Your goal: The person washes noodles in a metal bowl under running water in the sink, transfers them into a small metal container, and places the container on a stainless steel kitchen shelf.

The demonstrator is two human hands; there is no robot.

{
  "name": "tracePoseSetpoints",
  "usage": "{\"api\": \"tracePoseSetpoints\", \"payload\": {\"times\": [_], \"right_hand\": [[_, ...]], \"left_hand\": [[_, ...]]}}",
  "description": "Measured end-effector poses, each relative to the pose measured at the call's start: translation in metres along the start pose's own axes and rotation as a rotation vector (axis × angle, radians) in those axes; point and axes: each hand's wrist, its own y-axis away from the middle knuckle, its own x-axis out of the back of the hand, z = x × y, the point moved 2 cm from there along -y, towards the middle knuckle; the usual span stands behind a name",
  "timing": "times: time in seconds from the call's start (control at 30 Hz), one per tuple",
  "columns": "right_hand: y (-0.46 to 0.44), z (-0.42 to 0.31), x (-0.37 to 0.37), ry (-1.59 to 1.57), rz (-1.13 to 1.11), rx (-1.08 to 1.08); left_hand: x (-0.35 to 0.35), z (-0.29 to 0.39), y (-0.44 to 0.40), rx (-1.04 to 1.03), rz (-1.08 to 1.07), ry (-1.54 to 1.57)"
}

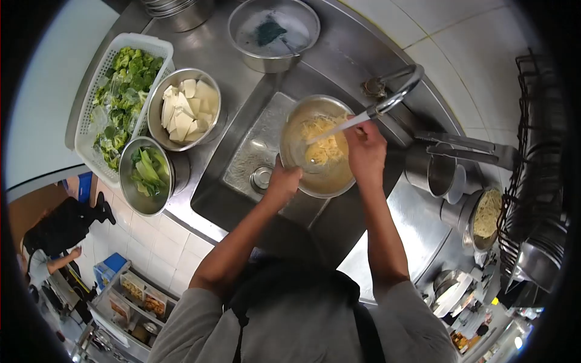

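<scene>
Over the steel sink (242,151), a round metal bowl (293,145) holds pale yellow shreds (325,148) in cloudy liquid. My left hand (283,183) is closed on the bowl's lower left rim. At the upper right rim is my right hand (367,148), its fingers bent together beside the faucet's spout; whether they grip the spout, the rim or some shreds is hidden. The curved faucet (396,97) reaches in from the upper right, and its pale end points into the bowl.
Left of the sink stand a white basket of broccoli (86,130), a bowl of white slices (155,115) and a pot of green leaves (130,190). A soapy basin (242,51) sits behind. Tongs (478,148) lie at right. Another person (60,230) is at far left.
</scene>
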Motion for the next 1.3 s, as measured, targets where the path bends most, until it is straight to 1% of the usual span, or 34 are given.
{"api": "tracePoseSetpoints", "payload": {"times": [0.03, 0.07, 0.13, 0.17, 0.23, 0.3, 0.33, 0.37, 0.43, 0.47, 0.53, 0.63, 0.67, 0.77, 0.87, 0.9, 1.0, 1.13, 1.2, 1.3], "right_hand": [[0.008, -0.002, 0.001, -0.039, 0.006, 0.006], [0.017, 0.002, 0.002, -0.019, -0.001, -0.031], [0.007, 0.004, -0.001, 0.012, -0.005, -0.054], [0.0, 0.003, -0.004, -0.066, -0.048, -0.07], [0.014, 0.0, 0.001, -0.211, -0.124, -0.164], [0.016, 0.008, 0.002, 0.059, -0.162, -0.051], [0.017, 0.012, 0.001, 0.196, -0.189, 0.008], [0.017, 0.016, 0.005, 0.206, -0.187, 0.075], [0.015, 0.029, 0.005, 0.239, -0.224, 0.037], [0.012, 0.036, 0.004, 0.257, -0.232, 0.022], [0.01, 0.047, -0.01, 0.328, -0.208, 0.088], [0.022, 0.037, -0.033, 0.336, -0.244, 0.193], [0.026, 0.031, -0.035, 0.324, -0.264, 0.225], [0.021, 0.017, -0.026, 0.286, -0.261, 0.168], [0.008, 0.018, -0.02, 0.246, -0.297, -0.051], [0.005, 0.02, -0.02, 0.185, -0.318, -0.102], [0.007, 0.015, -0.012, -0.008, -0.232, 0.028], [0.0, 0.017, -0.009, -0.078, -0.224, -0.033], [0.004, 0.013, -0.009, -0.129, -0.246, -0.064], [0.003, -0.003, -0.001, 0.092, -0.287, -0.136]], "left_hand": [[0.002, -0.005, 0.006, 0.022, 0.002, -0.019], [0.002, -0.012, 0.013, 0.01, 0.005, -0.013], [-0.002, -0.011, 0.003, -0.066, 0.016, 0.012], [-0.001, -0.01, -0.006, -0.044, -0.005, 0.034], [0.003, -0.023, -0.005, 0.053, -0.067, 0.056], [0.0, -0.024, -0.009, -0.077, -0.051, 0.026], [0.0, -0.023, -0.01, -0.069, -0.038, 0.023], [0.001, -0.024, -0.01, -0.062, -0.024, 0.021], [-0.001, 0.012, 0.017, 0.116, -0.014, 0.011], [0.0, 0.009, 0.016, 0.089, -0.035, 0.016], [0.002, 0.004, 0.015, 0.029, -0.075, 0.035], [-0.004, 0.011, 0.022, -0.079, -0.078, -0.091], [-0.005, 0.01, 0.023, -0.037, -0.057, -0.051], [-0.006, 0.014, 0.017, 0.052, -0.018, 0.048], [-0.004, 0.023, 0.022, 0.093, -0.024, 0.058], [-0.006, 0.026, 0.023, 0.098, -0.022, 0.051], [-0.005, 0.023, 0.017, 0.11, -0.018, 0.047], [-0.005, 0.016, 0.014, 0.147, -0.073, 0.041], [-0.006, 0.015, 0.015, 0.129, -0.036, 0.048], [-0.007, 0.014, 0.014, 0.129, -0.019, 0.02]]}}
